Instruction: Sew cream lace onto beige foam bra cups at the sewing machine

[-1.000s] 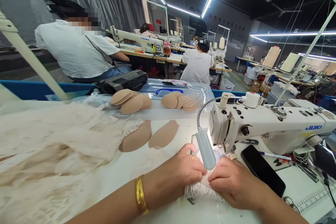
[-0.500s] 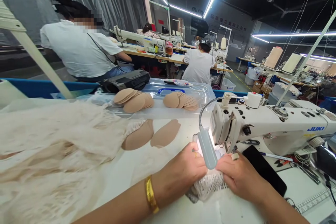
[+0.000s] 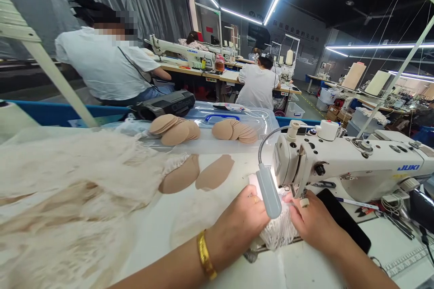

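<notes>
My left hand, with a ring and a gold bangle on its wrist, is closed on a small bunched piece of white lace at the needle of the white sewing machine. My right hand presses the same lace from the right, fingers curled on it. The machine's grey gooseneck lamp hangs just above my hands and hides the fingertips. Two tan bra cups lie on the table beyond my left hand.
A heap of cream lace fills the left of the table. Stacks of tan pads sit on a clear plastic lid. A black phone, pen and scissors lie right of my hands. Other people sew at tables behind.
Both hands have pushed the lace forward toward the needle and the lace has bunched up more between them. The view has shifted slightly.
</notes>
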### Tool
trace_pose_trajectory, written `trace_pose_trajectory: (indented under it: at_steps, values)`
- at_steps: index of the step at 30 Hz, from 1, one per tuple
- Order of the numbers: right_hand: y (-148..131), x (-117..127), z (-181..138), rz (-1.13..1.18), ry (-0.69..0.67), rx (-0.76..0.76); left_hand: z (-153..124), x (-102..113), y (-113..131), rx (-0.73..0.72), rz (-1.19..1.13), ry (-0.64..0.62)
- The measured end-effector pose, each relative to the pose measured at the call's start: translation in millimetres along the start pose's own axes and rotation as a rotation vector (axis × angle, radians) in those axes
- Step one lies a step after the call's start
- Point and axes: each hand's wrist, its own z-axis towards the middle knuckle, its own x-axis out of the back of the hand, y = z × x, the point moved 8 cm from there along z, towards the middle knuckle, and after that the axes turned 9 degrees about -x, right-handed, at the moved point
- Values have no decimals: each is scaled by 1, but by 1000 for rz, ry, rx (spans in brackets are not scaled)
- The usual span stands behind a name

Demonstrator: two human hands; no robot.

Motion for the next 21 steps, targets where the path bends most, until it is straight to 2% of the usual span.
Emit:
trace_pose_trajectory:
  at_steps: [7, 11, 13, 17, 21]
  values:
    - [-13, 10, -1, 31, 62, 112, -3, -3, 2, 2, -104, -41]
    - [-19, 17, -4, 26, 117, 150, -13, -10, -8, 96, -230, -198]
    - [-25, 17, -7, 15, 102, 175, -19, -12, -14, 169, -236, -283]
    - [-46, 6, -16, 49, -10, 309, -22, -7, -18, 281, -262, -333]
    - [-44, -9, -16, -120, 73, 353, -19, -5, -3, 197, -374, -361]
